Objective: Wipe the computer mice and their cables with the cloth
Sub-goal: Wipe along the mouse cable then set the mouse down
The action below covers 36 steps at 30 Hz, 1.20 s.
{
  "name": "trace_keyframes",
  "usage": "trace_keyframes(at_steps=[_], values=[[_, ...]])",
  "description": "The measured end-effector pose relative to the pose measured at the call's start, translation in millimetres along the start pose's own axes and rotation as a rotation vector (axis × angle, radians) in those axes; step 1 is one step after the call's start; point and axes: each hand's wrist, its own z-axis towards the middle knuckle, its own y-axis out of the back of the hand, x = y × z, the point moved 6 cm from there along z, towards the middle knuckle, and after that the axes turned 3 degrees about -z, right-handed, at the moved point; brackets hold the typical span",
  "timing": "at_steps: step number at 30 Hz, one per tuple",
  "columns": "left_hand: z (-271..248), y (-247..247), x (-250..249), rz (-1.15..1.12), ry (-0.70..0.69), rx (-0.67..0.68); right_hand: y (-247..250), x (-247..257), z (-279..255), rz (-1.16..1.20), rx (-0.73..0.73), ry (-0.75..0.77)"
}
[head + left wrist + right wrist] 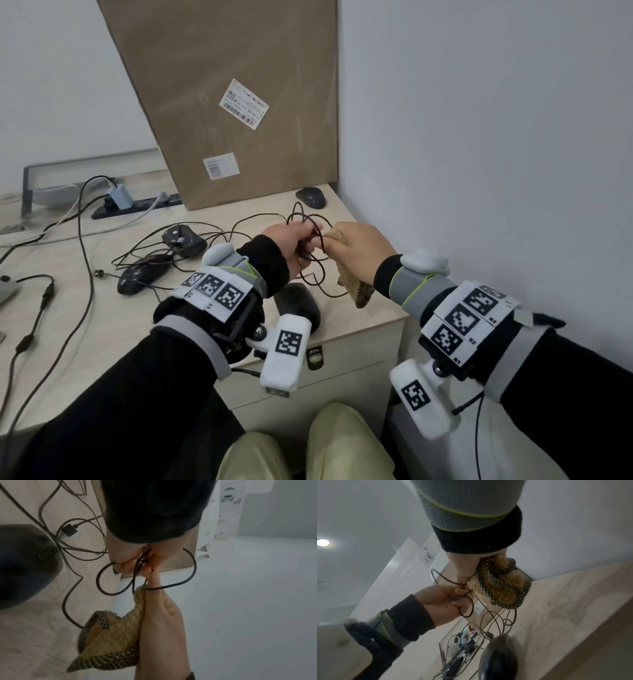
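Note:
A thin black mouse cable [195, 563] hangs in loops above the desk's right corner. My left hand [291, 246] grips a bundle of those loops in its curled fingers [126, 566]. Touching it on the right, my right hand [356, 253] holds a tan cloth [356, 289] with a checkered border. Its thumb [154, 580] presses the cable against the cloth [109, 642]. One black mouse [298, 305] lies on the desk under my left wrist. Another mouse [310, 197] sits by the wall, and two more [142, 275] [185, 238] lie to the left among tangled cables.
A large cardboard box [233, 102] leans at the back of the desk [113, 325]. A power strip [137, 205] with plugs and grey leads lies at the back left. A white wall [479, 154] closes the right side. A drawer front with a lock [315, 358] is below the desk edge.

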Motion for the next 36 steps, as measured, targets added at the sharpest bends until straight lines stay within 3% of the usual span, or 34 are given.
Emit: trace_keyframes(at_steps=[3,6,11,13,16,21,24,28,32,36], values=[[5.7,19.4,-13.3,-0.089,-0.015,-0.134,5.5,-12.9,-0.3,0.081,-0.023,-0.027],[15.9,47.3,-24.2,-0.308,-0.061,-0.167,16.1,-37.0,0.2,0.116,-0.068,-0.114],[19.9,78.1,-33.6,-0.561,-0.115,-0.332,26.9,-70.9,10.9,0.047,-0.111,-0.234],[19.8,88.8,-37.6,-0.529,-0.11,-0.393,32.2,-78.4,14.7,0.028,-0.129,-0.277],[18.9,96.0,-44.2,-0.26,-0.13,-0.429,38.4,-78.8,20.8,0.06,-0.161,-0.287],[17.1,75.4,-43.5,0.301,-0.213,-0.356,44.4,-51.3,32.5,0.147,-0.19,-0.222],[15.1,45.6,-34.3,0.405,-0.219,-0.208,44.3,-26.2,34.6,0.113,-0.171,-0.153],[11.7,11.0,-20.9,0.369,-0.159,-0.074,35.9,0.7,29.5,0.087,-0.124,-0.068],[9.4,-7.2,-13.1,0.07,-0.068,0.003,15.9,12.3,20.4,-0.049,-0.046,0.015],[9.9,-8.9,-16.2,-0.082,-0.11,0.017,2.0,14.8,13.3,-0.084,0.017,0.075]])
